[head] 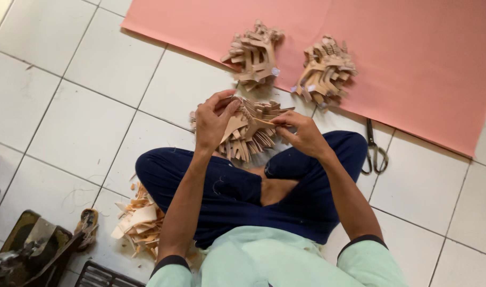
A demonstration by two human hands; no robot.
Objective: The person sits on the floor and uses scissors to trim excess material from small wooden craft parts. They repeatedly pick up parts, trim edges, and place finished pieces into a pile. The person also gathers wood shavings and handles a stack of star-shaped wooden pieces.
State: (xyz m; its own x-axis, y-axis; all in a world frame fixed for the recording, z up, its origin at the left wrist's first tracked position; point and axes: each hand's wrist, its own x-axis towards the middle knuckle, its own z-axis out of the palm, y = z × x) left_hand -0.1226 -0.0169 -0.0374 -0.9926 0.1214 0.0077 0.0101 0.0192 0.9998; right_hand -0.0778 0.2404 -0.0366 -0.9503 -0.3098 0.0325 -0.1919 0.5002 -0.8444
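Tan leather-like strips fill the picture, and the big bundle sits right above the crossed knees, held up off the tiles between both hands. Left hand wraps the bundle's near-left side, fingers closed over the top edge, clamped on it, seemingly to keep the fanned pieces from sliding apart. Right hand comes in from the bundle's other side, thumb and fingertips pinched shut on one thin strip that pokes out of the stack. Beyond the bundle, two more stacks rest on the edge of a pink sheet, set just apart, within easy reach. Scissors lie on the tiles to the right of the bundle, beside the knee, blades pointing toward the sheet. Below and left of the bundle, offcuts are heaped by the thigh, out of the way. Farther left, a dark machine sits at the frame's corner.
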